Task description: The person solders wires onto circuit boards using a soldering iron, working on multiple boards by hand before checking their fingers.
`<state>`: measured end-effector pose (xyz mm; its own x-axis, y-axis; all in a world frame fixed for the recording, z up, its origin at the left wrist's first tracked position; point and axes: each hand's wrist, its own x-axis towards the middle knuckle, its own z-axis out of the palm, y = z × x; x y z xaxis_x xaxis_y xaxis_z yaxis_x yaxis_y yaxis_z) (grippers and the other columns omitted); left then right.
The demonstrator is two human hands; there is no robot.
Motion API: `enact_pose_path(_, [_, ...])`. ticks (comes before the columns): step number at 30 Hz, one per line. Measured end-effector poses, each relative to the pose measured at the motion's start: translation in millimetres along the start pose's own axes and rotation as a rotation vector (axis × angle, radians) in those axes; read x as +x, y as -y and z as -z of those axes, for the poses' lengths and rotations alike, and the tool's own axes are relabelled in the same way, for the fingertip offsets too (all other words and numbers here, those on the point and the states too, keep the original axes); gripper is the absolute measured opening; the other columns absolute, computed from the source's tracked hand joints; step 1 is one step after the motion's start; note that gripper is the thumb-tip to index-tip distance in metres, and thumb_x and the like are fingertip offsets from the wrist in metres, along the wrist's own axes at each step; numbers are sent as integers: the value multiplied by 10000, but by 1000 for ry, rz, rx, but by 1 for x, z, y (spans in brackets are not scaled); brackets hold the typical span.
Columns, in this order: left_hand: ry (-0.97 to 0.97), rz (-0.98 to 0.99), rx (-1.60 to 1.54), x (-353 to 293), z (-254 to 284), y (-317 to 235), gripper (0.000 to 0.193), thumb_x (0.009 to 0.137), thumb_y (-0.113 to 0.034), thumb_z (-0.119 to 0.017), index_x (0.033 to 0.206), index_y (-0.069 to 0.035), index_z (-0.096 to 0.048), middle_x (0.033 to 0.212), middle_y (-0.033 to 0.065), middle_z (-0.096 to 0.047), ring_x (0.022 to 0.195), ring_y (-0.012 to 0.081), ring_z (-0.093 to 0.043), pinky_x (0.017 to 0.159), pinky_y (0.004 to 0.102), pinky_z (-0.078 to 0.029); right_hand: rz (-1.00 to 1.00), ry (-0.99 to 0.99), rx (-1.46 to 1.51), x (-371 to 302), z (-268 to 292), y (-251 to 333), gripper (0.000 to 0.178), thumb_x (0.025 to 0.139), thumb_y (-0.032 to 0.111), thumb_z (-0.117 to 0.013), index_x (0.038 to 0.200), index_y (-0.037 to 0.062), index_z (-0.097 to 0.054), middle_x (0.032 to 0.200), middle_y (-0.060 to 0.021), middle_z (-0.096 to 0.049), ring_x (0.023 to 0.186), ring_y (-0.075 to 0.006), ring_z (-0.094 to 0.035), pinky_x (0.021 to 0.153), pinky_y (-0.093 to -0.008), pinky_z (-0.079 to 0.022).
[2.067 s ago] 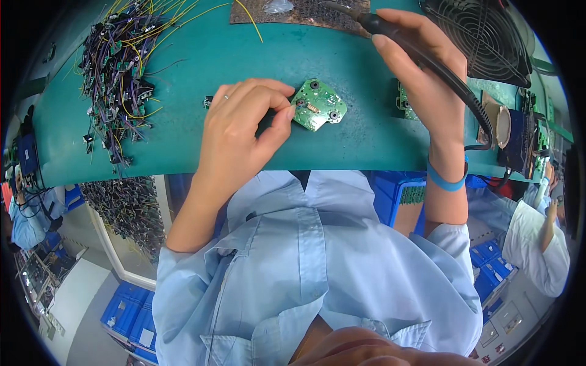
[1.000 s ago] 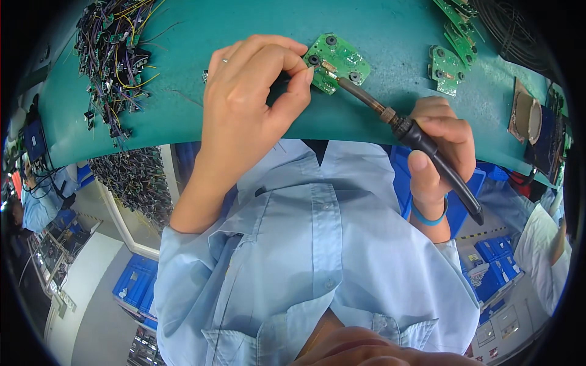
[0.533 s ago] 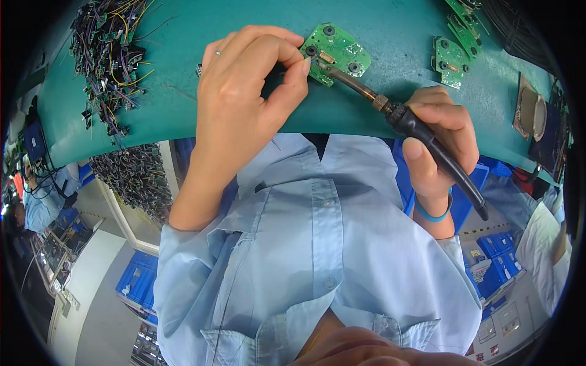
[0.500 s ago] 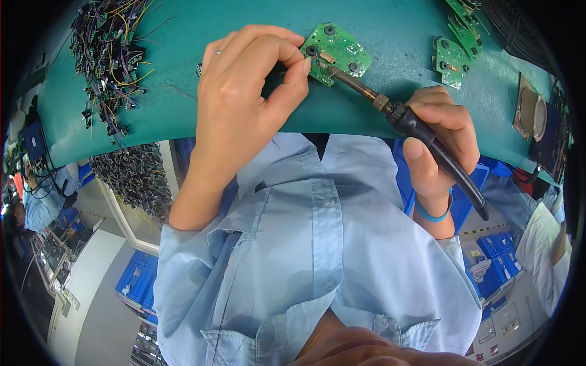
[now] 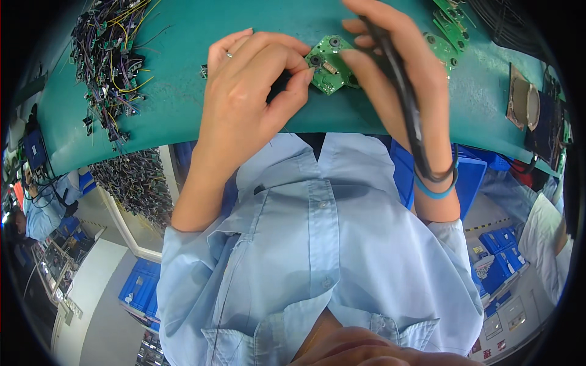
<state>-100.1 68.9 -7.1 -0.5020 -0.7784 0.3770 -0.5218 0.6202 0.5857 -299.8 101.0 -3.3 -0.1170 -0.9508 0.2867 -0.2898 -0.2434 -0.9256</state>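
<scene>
Teal bench mat (image 5: 183, 104), near edge: small green round-lobed circuit board (image 5: 329, 64) pinched by left hand (image 5: 244, 110) fingertips; right hand (image 5: 397, 79) just right of board, closed on black cabled tool (image 5: 403, 104).

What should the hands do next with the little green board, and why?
Probably bring the soldering iron tip back down onto the green circuit board. The left hand pinches the board's edge on the teal table, while the right hand holds the iron along its palm, fingertip touching the board.
</scene>
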Motion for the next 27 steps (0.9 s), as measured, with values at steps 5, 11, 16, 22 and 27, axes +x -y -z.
enact_pose_path(5, [-32,-3,-30,1,-2,2,95,834,-51,-739,832,-71,-646,1063,-28,-739,865,148,-601,1069,351,-395,78,49,-85,6,-4,-7,523,782,-90,-684,1295,-14,-621,1148,-152,-676,917,-220,-632,845,-296,-522])
enact_pose_path(11, [-112,46,-265,3,-1,4,80,841,-64,-739,853,-94,-666,1078,-26,-742,943,146,-632,1111,406,-369,168,117,-175,8,-10,-13,610,772,-99,-672,1364,0,-564,1188,-159,-633,971,-252,-622,884,-325,-518])
enact_pose_path(16, [-20,56,-249,-6,7,-9,96,814,-58,-745,826,-100,-659,1118,-19,-738,1031,169,-662,1181,477,-314,238,131,-202,8,-9,-14,653,767,-97,-673,1398,9,-539,1195,-160,-617,992,-266,-617,901,-336,-514])
enact_pose_path(22, [-75,11,58,-8,-11,-17,129,753,-20,-739,783,-92,-636,1105,-6,-739,1027,183,-663,1197,488,-314,345,47,-143,-5,9,-13,649,768,-55,-709,1397,17,-564,1116,-138,-646,955,-253,-623,881,-318,-506])
enact_pose_path(27, [-86,21,35,-8,-12,-16,143,727,-1,-736,762,-88,-627,1095,2,-737,963,176,-648,1198,501,-326,278,20,-162,-26,41,4,524,871,123,-704,1364,-17,-591,1088,-173,-687,919,-246,-660,860,-319,-519])
